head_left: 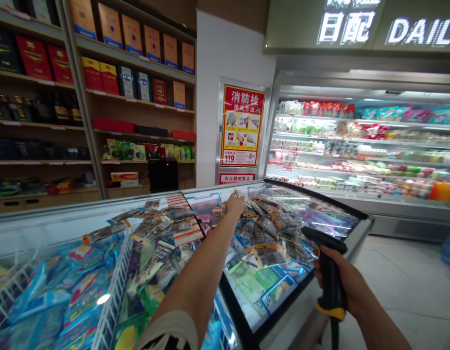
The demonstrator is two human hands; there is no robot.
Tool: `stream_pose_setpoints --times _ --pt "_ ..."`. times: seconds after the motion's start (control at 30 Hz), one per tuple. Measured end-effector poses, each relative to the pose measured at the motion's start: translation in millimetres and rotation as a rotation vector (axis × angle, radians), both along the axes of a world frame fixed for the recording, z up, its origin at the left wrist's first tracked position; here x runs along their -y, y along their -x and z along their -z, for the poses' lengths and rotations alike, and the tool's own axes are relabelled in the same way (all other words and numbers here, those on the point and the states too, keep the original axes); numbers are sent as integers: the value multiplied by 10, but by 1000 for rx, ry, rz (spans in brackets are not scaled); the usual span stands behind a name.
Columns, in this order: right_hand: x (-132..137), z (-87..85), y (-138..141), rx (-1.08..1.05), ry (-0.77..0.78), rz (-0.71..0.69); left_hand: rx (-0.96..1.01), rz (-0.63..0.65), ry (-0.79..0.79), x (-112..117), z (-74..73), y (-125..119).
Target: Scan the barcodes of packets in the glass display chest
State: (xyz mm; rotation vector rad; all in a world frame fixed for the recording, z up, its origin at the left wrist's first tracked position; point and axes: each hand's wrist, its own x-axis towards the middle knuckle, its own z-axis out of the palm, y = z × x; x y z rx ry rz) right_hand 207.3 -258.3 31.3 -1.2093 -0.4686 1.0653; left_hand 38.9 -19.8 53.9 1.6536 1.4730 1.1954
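Observation:
My left hand [235,204] reaches across to the far side of the freezer. Its fingers are closed on the edge of a small packet [240,194], mostly hidden by the hand. Around it on the glass lid lies a heap of clear packets [267,223] with dark contents and orange or blue edges. My right hand [336,272] is wrapped round the grip of a black and yellow barcode scanner [330,287], held upright by the near right side of the freezer. The scanner's head points left toward the heap.
A second pile of packets [163,221] lies on the left part of the freezer. Bagged blue goods [79,287] sit inside beside a white wire divider [113,287]. Boxed shelves [137,63] stand behind left, a lit chiller [363,146] behind right. Tiled floor [403,277] lies right.

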Motion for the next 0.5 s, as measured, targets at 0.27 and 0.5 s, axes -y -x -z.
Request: stream_pose_setpoints --times 0.27,0.5 --pt "87 51 -265 -61 11 15 -357 -43 -109 154 3 -115" --pt "-4 68 -154 -58 25 11 -528 -84 -231 237 177 512"
